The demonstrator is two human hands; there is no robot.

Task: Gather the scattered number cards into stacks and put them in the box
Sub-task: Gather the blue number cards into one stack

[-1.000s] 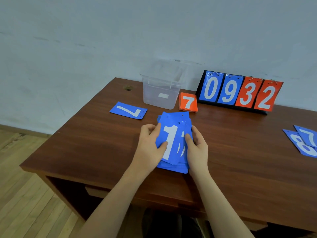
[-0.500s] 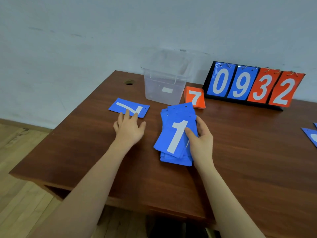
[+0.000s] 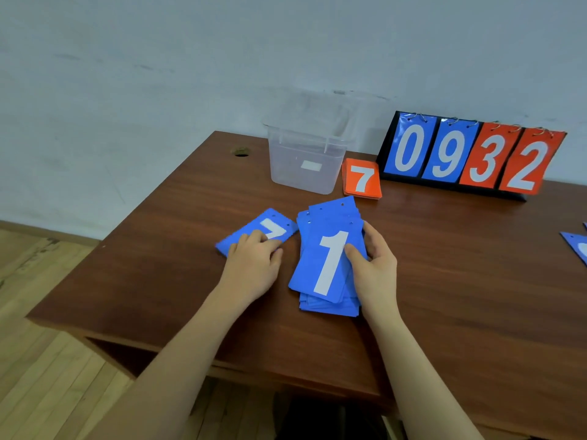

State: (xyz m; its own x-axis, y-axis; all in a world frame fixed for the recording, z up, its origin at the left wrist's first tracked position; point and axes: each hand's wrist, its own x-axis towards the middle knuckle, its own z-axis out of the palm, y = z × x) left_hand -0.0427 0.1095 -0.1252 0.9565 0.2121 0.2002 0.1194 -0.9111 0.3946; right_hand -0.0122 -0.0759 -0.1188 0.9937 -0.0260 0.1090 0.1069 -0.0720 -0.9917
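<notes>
A stack of blue number cards [image 3: 327,268] with a white 1 on top lies near the middle of the brown table [image 3: 460,281]. My right hand [image 3: 376,268] grips its right side, with the thumb on the top card. My left hand [image 3: 254,265] presses flat fingers on a single blue 7 card [image 3: 276,225], which lies slanted just left of the stack. The clear plastic box [image 3: 306,160] stands behind the stack, with nothing visible inside. A small stack of orange cards [image 3: 362,179] with a 7 on top sits to the right of the box.
A flip scoreboard [image 3: 470,154] reading 0932 stands at the back right against the wall. More blue cards [image 3: 578,246] lie at the right edge of the view. A cable hole [image 3: 240,152] is at the table's back left corner.
My left hand left the stack, reached to the blue 7 card and slid it toward the stack. My right hand has kept its hold on the stack.
</notes>
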